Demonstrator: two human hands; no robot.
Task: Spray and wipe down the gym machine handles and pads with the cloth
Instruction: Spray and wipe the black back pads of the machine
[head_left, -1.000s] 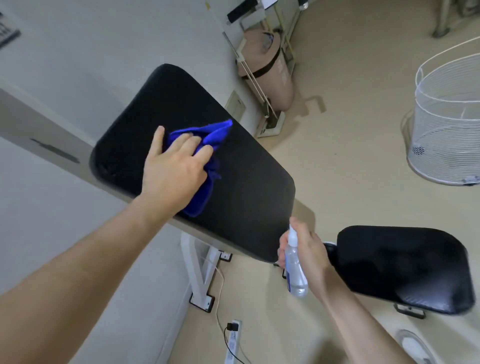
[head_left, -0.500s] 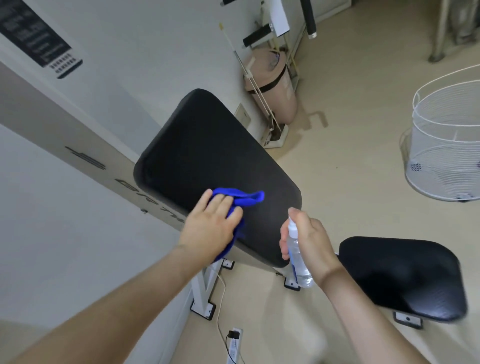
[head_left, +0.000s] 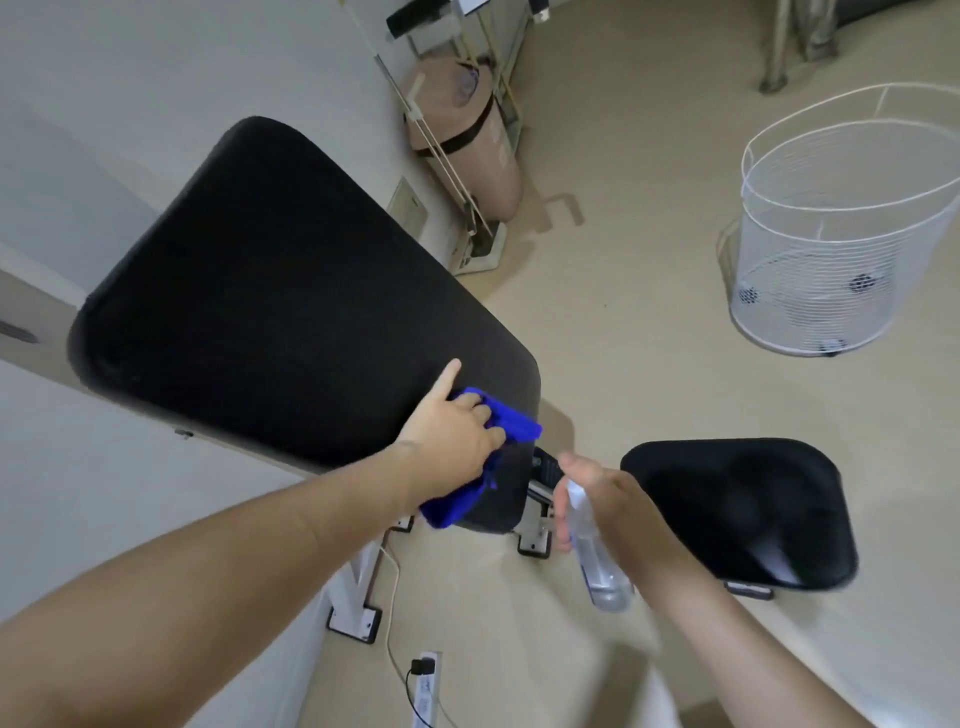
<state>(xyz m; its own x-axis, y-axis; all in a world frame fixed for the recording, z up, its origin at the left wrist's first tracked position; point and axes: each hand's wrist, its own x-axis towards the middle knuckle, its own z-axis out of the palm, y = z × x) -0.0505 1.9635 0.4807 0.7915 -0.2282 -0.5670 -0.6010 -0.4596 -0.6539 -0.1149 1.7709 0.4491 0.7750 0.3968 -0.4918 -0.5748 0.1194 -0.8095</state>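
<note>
left hand (head_left: 451, 435) bunches soft blue cloth (head_left: 511, 423) on matte black back pad (head_left: 291, 312) — right hand (head_left: 605, 496) grips clear spray bottle (head_left: 597, 558)

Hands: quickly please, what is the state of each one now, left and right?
Left hand: closed on the blue cloth, pressing it on the lower corner of the black back pad.
Right hand: closed around the clear spray bottle.

A: Light?
B: Soft, even and indoor; faint shadows on the floor (head_left: 649, 395), a dull sheen on the small black pad (head_left: 748, 514).
A: Sharpness?
B: The right hand (head_left: 597, 499) and spray bottle (head_left: 597, 561) smear with motion blur. Wide-angle bending curves the edges.
</note>
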